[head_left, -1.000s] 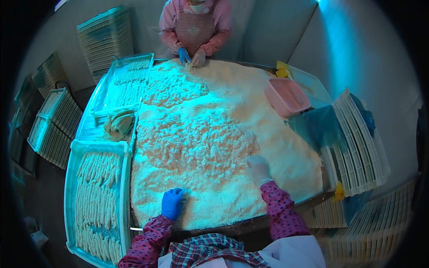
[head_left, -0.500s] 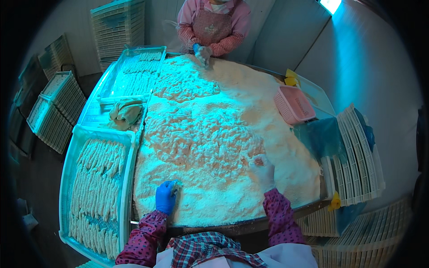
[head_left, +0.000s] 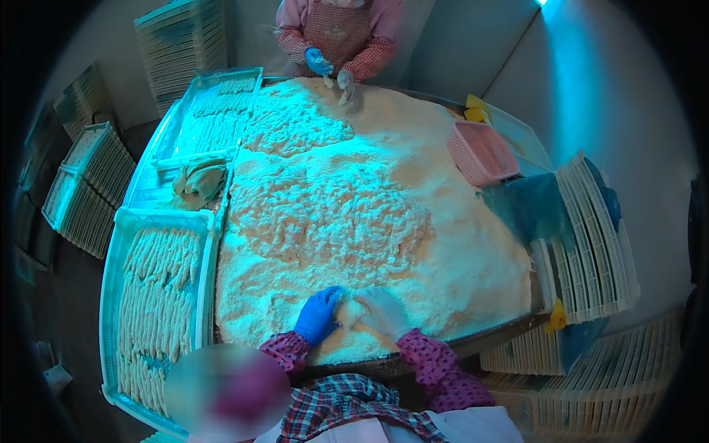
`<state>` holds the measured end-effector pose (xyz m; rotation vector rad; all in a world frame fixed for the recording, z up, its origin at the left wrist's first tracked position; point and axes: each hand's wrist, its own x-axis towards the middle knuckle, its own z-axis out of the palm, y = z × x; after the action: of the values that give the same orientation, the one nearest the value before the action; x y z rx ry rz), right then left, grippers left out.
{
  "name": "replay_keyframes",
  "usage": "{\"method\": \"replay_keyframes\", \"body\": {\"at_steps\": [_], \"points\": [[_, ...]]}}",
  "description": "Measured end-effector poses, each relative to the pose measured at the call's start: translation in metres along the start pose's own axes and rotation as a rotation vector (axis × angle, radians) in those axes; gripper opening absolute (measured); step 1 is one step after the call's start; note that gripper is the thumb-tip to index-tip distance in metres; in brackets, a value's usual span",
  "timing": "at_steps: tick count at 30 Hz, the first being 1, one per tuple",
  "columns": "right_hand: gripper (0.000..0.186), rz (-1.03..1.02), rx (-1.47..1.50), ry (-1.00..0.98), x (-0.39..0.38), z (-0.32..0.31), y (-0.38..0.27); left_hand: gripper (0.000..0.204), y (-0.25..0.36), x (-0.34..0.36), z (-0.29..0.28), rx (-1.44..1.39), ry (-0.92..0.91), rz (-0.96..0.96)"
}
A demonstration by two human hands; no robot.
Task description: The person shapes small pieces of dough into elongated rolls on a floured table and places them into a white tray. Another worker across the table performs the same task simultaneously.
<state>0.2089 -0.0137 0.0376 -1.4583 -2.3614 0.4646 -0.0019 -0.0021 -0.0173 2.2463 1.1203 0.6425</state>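
Observation:
A wide bed of pale crumbs (head_left: pixel 458 244) covers the table, with many crumb-coated strips (head_left: pixel 332 214) heaped in its middle. My left hand (head_left: pixel 317 317), in a blue glove, is down at the near edge of the crumbs, its fingers curled inward. Close beside it on the right is my right hand (head_left: pixel 382 311), in a thin whitish glove, also curled, with its fingertips facing the left hand. Whatever the two hands may have between them is too hidden to make out. A white tray (head_left: pixel 207 288) at the left holds rows of coated strips.
Across the table a person's gloved hands (head_left: pixel 332 77) work over the crumbs. A second tray (head_left: pixel 251 103) of strips and a crumpled cloth (head_left: pixel 199 183) lie at the left. At the right are a pink basket (head_left: pixel 481 153) and stacked trays (head_left: pixel 591 244). A blurred patch covers the lower left.
My right hand has come back left from the strips, and my left hand has moved right to meet it. The person opposite has parted their hands.

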Motion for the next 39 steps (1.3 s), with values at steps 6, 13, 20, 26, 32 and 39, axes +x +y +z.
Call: {"method": "replay_keyframes", "body": {"at_steps": [6,13,20,26,32,39], "points": [[0.038,0.350,0.274,0.018,-0.017,0.000,0.009,0.040,-0.026,-0.017,0.005,-0.205,0.016,-0.133],[0.042,0.293,-0.218,-0.094,-0.020,-0.043,0.027,0.042,-0.033,-0.027,-0.024,0.108,0.009,-0.046],[0.035,0.038,-0.076,-0.002,-0.011,-0.004,-0.005,0.028,-0.030,-0.013,-0.013,0.118,0.044,0.045],[0.018,0.200,-0.022,0.204,-0.031,0.001,0.028,0.025,-0.054,-0.030,-0.007,0.164,-0.008,-0.006],[0.029,0.095,0.195,0.073,-0.039,-0.016,0.008,0.040,0.000,-0.005,-0.049,0.313,0.163,0.118],[0.034,0.284,-0.065,-0.051,-0.023,0.003,-0.005,0.040,0.019,-0.021,-0.023,-0.522,-0.012,-0.452]]}}
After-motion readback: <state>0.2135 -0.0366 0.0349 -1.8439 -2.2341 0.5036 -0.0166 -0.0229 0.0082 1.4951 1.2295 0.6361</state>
